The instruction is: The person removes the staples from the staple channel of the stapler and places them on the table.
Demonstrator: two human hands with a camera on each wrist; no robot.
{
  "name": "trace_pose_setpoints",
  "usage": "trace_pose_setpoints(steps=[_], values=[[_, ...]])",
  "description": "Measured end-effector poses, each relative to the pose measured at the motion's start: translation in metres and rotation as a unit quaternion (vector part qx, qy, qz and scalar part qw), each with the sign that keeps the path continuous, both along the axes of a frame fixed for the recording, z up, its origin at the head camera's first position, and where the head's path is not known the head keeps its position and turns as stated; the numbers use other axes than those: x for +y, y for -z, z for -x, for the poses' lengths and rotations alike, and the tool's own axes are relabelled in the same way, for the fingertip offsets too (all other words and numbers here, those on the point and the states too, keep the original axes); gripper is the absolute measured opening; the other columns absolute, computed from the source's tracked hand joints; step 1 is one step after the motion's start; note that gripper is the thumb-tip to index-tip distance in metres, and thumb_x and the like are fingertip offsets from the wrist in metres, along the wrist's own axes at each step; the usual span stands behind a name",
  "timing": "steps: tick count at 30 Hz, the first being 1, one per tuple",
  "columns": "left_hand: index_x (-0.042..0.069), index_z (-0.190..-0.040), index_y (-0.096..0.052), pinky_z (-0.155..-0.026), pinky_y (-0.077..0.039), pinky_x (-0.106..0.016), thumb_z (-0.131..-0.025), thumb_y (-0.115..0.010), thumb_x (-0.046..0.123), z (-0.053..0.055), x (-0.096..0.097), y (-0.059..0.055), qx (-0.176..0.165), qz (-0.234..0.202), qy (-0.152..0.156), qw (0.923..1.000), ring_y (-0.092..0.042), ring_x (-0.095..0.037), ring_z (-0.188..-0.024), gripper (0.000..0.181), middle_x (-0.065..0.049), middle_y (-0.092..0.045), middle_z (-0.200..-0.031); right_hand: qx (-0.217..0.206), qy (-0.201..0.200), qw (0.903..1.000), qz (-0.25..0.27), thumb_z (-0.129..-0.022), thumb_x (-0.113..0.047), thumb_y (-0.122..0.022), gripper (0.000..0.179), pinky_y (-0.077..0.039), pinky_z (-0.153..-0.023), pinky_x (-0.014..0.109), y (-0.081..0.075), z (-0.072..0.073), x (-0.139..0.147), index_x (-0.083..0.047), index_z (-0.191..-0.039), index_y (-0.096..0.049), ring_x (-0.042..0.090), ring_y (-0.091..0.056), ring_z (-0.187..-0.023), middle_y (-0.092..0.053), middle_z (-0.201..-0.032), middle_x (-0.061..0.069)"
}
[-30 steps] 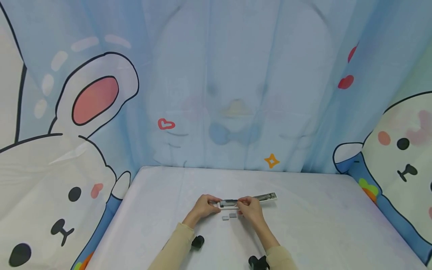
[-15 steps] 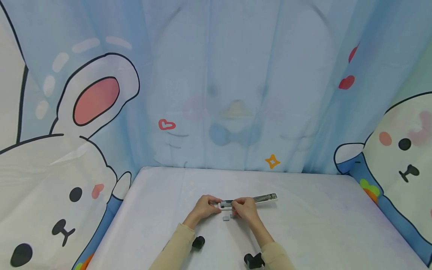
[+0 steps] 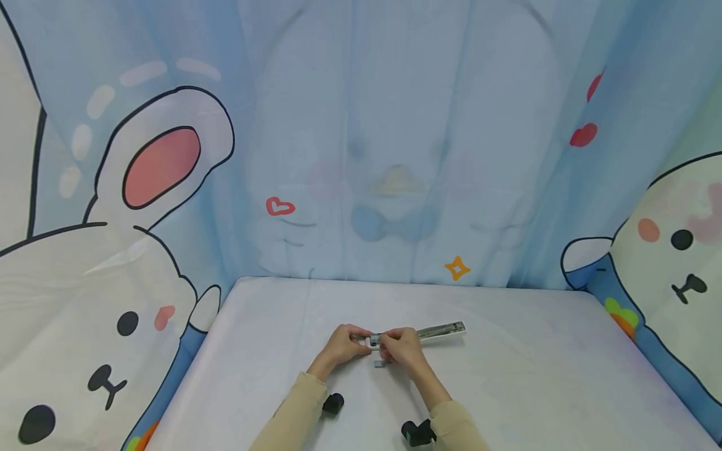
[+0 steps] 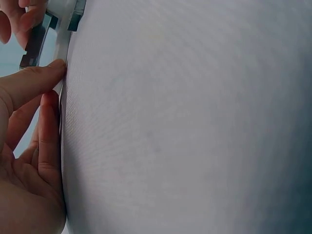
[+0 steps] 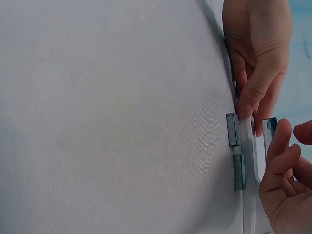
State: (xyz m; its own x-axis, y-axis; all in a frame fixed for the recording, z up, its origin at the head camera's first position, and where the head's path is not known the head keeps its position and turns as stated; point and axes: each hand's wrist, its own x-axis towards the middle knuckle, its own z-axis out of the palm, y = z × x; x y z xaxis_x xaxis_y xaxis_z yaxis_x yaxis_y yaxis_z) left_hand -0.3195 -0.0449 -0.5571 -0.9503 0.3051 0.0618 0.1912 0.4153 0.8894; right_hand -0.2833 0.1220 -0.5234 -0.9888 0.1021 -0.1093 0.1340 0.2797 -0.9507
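A slim white stapler (image 3: pixel 442 330), swung open, lies across the table, its far end reaching right. My left hand (image 3: pixel 341 342) pinches its left end between thumb and fingers, plainer in the left wrist view at the white base (image 4: pixel 62 38). My right hand (image 3: pixel 403 346) is at the middle, with curled fingers gripping a dark metal strip (image 4: pixel 38 43) above the base; the fingers partly cover it. Just in front of the base sit two small grey blocks, like staple strips, one (image 5: pixel 233 129) nearer the left hand and another (image 5: pixel 239 172) beside it.
White cloth covers the table (image 3: pixel 524 363). A printed blue curtain (image 3: pixel 395 125) hangs behind it, with cartoon figures at both sides. Black wrist cameras (image 3: pixel 418 433) sit under the sleeves.
My right hand has slid left along the stapler toward my left hand, covering more of the metal strip and part of the grey blocks in the head view. My left hand stays put.
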Motion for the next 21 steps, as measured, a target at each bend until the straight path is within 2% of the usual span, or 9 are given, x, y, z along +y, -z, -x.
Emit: trace_pose_setpoints(steps=[7, 13, 17, 21], values=[[0.0, -0.103, -0.076, -0.054, -0.038, -0.019, -0.072, -0.083, -0.001, 0.0013, -0.0002, 0.0009, 0.005, -0.009, 0.006, 0.9999, -0.047, -0.005, -0.059, 0.032, -0.008, -0.061, -0.09, -0.01, 0.005, 0.9999, 0.003, -0.086, -0.005, -0.061, 0.021, -0.045, -0.049, 0.021, 0.0007, 0.0011, -0.0036, 0.011, -0.097, -0.068, 0.01, -0.06, -0.055, -0.067, -0.076, 0.009], [0.001, -0.103, -0.076, -0.056, -0.039, -0.021, -0.074, -0.083, 0.0, 0.0019, 0.0004, 0.0005, 0.0, -0.004, 0.001, 1.0, -0.048, -0.007, -0.062, 0.03, -0.007, -0.061, -0.094, -0.015, 0.014, 0.9998, 0.007, -0.086, -0.007, -0.062, 0.019, -0.044, -0.049, 0.022, -0.0006, 0.0024, -0.0058, 0.007, -0.095, -0.069, 0.011, -0.063, -0.058, -0.069, -0.078, 0.01], [0.0, -0.104, -0.076, -0.056, -0.039, -0.021, -0.074, -0.083, -0.001, 0.0021, 0.0005, 0.0007, -0.001, -0.007, 0.003, 1.0, -0.047, -0.007, -0.061, 0.031, -0.007, -0.061, -0.093, -0.018, 0.013, 0.9997, 0.005, -0.086, -0.006, -0.062, 0.016, -0.043, -0.047, 0.021, -0.0022, 0.0034, -0.008, 0.007, -0.092, -0.069, 0.01, -0.061, -0.055, -0.067, -0.073, 0.008], [0.001, -0.103, -0.076, -0.055, -0.038, -0.021, -0.074, -0.083, 0.0, 0.0017, 0.0011, 0.0013, -0.005, -0.002, 0.002, 1.0, -0.046, -0.007, -0.059, 0.031, -0.005, -0.061, -0.09, -0.001, 0.024, 0.9997, 0.002, -0.086, -0.002, -0.062, 0.013, -0.043, -0.045, 0.019, -0.0017, 0.0034, -0.0105, 0.009, -0.086, -0.069, 0.009, -0.059, -0.05, -0.065, -0.066, 0.007]])
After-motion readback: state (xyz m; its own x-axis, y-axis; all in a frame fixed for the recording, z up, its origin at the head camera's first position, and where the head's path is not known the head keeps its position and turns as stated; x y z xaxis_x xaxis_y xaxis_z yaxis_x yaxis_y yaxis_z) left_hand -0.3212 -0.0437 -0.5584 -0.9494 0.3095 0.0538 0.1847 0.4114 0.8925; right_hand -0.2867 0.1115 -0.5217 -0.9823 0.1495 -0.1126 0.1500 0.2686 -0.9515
